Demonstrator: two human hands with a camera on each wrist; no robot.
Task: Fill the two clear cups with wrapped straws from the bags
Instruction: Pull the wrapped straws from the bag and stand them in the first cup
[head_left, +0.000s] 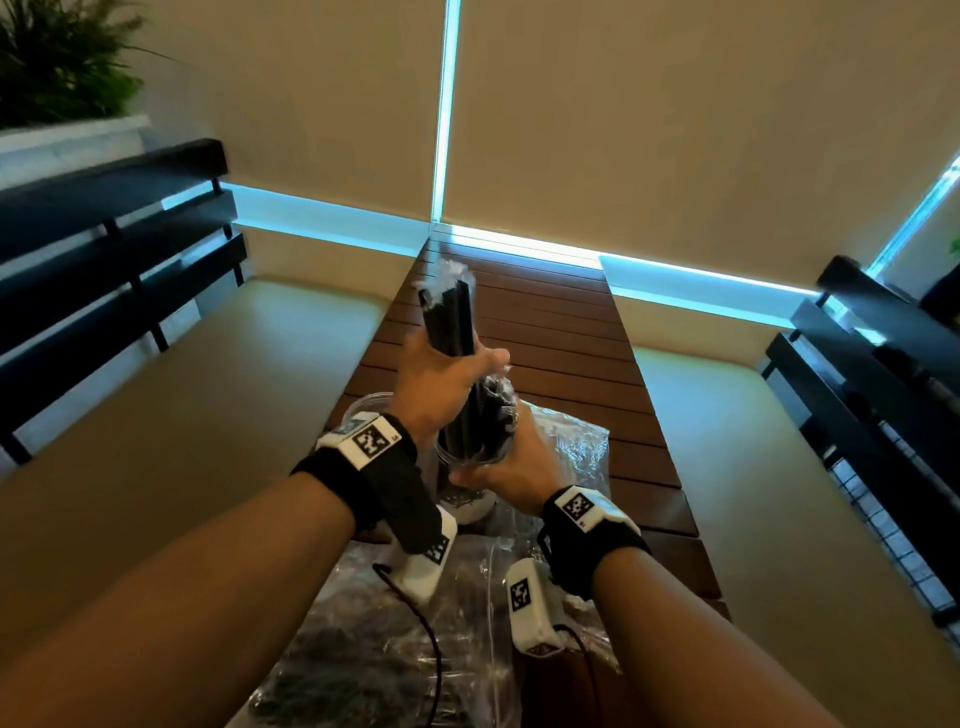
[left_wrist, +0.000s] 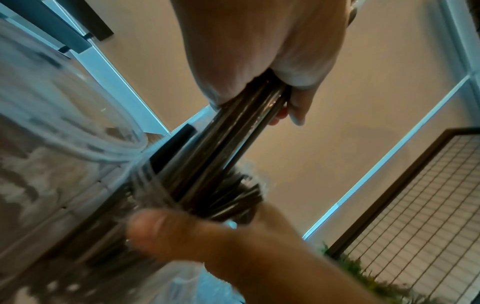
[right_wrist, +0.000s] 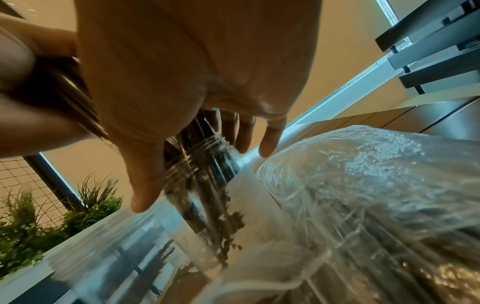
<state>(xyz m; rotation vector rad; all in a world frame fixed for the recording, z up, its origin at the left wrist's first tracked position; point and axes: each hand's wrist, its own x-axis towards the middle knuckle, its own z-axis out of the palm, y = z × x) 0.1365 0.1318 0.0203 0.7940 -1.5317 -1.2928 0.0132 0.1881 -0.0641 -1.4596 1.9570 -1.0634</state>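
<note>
My left hand (head_left: 441, 376) grips a bundle of black wrapped straws (head_left: 449, 312) around its middle. The bundle's lower ends stand in a clear cup (head_left: 470, 452) that holds more straws. My right hand (head_left: 511, 462) holds that cup near its rim, thumb on one side and fingers on the other. In the left wrist view the bundle (left_wrist: 233, 133) runs from my left hand (left_wrist: 259, 61) down into the cup (left_wrist: 148, 185), with the right thumb (left_wrist: 182, 232) on its wall. The right wrist view shows the cup (right_wrist: 205, 185) between the right hand's fingers (right_wrist: 267, 142). A second clear cup (head_left: 361, 410) stands just left, behind my left wrist.
The slatted wooden table (head_left: 571, 322) is narrow, with cream bench seats on the left (head_left: 208, 389) and on the right (head_left: 753, 467). One clear bag of straws (head_left: 389, 649) lies under my forearms. Another bag (head_left: 576, 447) lies right of the cup. A plant (head_left: 57, 57) stands far left.
</note>
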